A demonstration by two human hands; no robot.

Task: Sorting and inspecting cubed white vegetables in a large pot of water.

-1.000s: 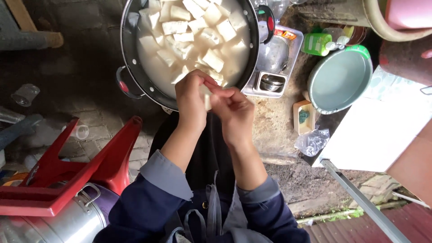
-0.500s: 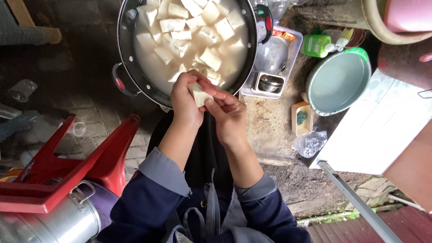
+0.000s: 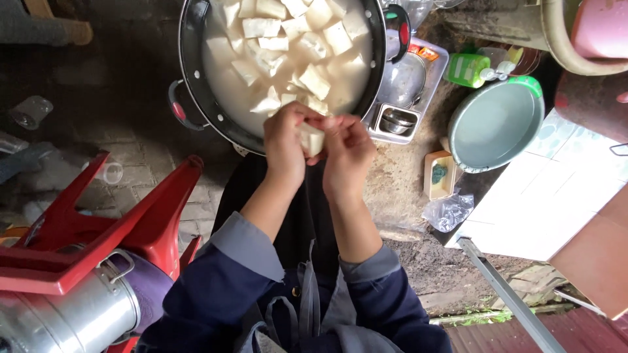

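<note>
Pinching a pale, soft white block (image 3: 313,138) between them, the left hand (image 3: 284,147) and the right hand (image 3: 347,153) meet just at the near rim of the large black-rimmed metal pot (image 3: 196,85). Both sets of fingers are closed on the block, the left thumb and fingertips on one side, the right on the other. It seems a grip meant to steady something that would crumble under one hand alone. The block sits directly over the pot's edge, probably so that any drips fall back into the milky liquid where many similar white cubes (image 3: 261,27) float.

The pot stands on the ground in front of the person's knees, close enough to reach without leaning. Left of it lie an overturned red plastic stool (image 3: 98,229) and, under that, a steel canister with a handle (image 3: 72,314).

Right of the pot is a shallow steel tray holding small metal cups (image 3: 396,121), and beyond it a round pale-green enamel basin (image 3: 494,124) — kept within arm's reach. A green plastic bottle with a printed label (image 3: 468,67) lies near the basin's far rim, a small yellowish rectangular dish with a green scrubber (image 3: 438,173) sits below it, and a crumpled clear plastic bag (image 3: 448,212) lies nearby.
</note>
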